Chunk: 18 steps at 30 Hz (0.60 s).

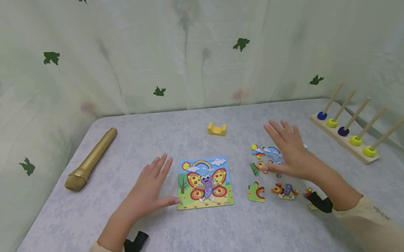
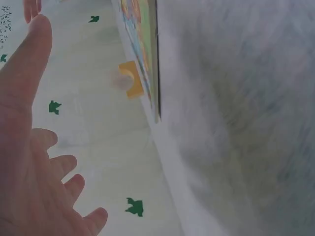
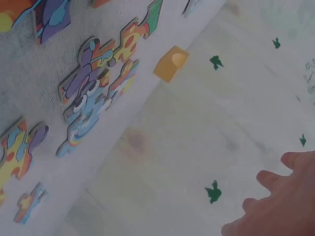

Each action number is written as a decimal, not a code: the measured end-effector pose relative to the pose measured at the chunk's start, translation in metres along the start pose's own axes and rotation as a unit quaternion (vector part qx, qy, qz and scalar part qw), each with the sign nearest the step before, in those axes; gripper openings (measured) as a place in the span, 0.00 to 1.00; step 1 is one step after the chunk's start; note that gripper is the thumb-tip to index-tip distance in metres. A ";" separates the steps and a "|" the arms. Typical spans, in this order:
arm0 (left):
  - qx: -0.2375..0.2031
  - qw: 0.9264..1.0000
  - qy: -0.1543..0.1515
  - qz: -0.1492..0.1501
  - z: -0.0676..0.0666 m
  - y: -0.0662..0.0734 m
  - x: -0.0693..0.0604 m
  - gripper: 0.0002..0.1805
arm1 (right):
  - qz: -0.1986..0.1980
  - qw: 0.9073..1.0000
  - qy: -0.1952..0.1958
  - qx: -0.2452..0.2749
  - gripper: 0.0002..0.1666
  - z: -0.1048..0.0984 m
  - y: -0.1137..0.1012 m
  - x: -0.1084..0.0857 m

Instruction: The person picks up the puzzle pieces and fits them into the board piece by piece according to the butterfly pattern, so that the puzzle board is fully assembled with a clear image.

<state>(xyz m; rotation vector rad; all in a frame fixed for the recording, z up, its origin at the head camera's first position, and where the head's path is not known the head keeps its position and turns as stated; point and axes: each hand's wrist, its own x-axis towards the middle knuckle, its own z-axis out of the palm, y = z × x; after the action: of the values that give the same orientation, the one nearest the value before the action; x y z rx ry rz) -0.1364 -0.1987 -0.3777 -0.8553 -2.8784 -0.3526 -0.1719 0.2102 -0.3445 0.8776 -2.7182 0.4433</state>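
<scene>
A square butterfly picture board [image 1: 204,183] lies flat in the middle of the table. Just left of it the left hand [image 1: 146,191] is raised with fingers spread, its thumb tip by the board's lower left edge; whether it touches cannot be told. Loose puzzle pieces [image 1: 256,192] lie to the right of the board, several of them partly hidden. Over these the right hand [image 1: 289,154] hovers, fingers extended and holding nothing. In the right wrist view, pieces [image 3: 130,42] lie on the table, apart from the right hand [image 3: 280,201]. The left wrist view shows the left hand [image 2: 29,162] empty.
A gold microphone [image 1: 92,158] lies at the left. A yellow curved block [image 1: 217,129] stands behind the board. At the right is a wooden rack [image 1: 345,140] with upright pegs and blue and yellow beads. A pale curtain [image 1: 195,43] hangs behind the table.
</scene>
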 end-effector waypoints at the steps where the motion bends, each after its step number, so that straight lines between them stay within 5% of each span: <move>1: -0.013 1.000 0.000 -0.001 0.003 0.000 0.000 0.58 | 0.001 1.000 0.002 0.018 0.64 0.002 0.001 0.002; 10: -0.160 0.985 -0.041 -0.051 0.025 -0.001 0.003 0.52 | 0.074 0.984 -0.039 0.158 0.57 0.023 0.016 0.019; 18: -0.209 0.974 -0.058 -0.063 0.039 -0.009 0.000 0.49 | 0.141 0.963 -0.104 0.206 0.53 0.041 0.032 0.023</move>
<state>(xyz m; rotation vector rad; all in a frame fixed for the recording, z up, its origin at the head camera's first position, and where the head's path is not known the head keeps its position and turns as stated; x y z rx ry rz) -0.1431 -0.1960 -0.4169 -0.7673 -3.0241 -0.9795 -0.2152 0.2083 -0.3813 0.6542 -3.0128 1.0607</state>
